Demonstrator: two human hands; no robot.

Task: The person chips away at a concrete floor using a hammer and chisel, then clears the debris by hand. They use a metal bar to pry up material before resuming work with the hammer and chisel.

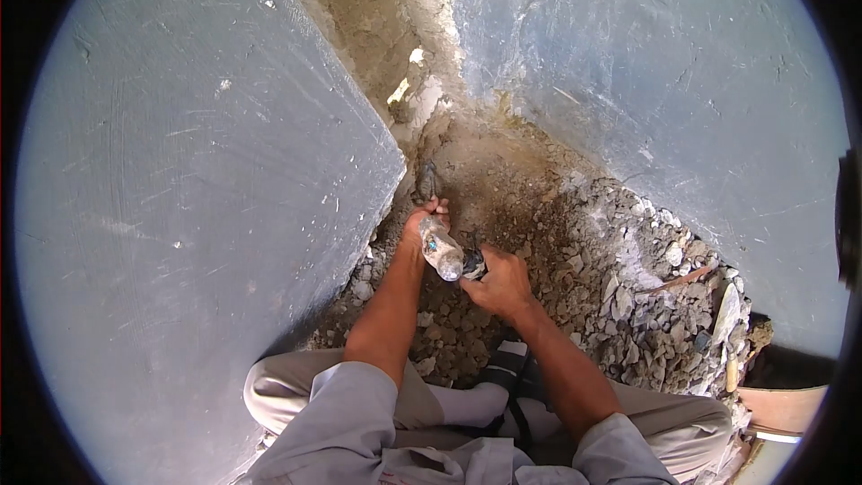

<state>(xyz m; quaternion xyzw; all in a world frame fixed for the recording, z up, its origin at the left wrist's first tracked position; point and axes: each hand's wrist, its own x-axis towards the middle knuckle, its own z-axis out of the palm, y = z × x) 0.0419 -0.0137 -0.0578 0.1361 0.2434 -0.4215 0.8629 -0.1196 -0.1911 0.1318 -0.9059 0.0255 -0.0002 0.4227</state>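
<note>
A dust-covered hammer drill (441,252) sits between my two hands, its front end pointing away from me toward the broken corner. My left hand (428,214) is closed around its front part. Behind the body, my right hand (503,280) wraps the dark rear handle. Ahead of my left hand, a dark grey front piece (428,181) reaches toward the dirt; where its tip meets the ground I cannot make out.
Grey painted walls rise on the left (206,153) and right (646,63), with a rough exposed strip (377,9) between them. Broken rubble (620,305) covers the ground around my legs. A brown curved object (786,410) lies at the lower right.
</note>
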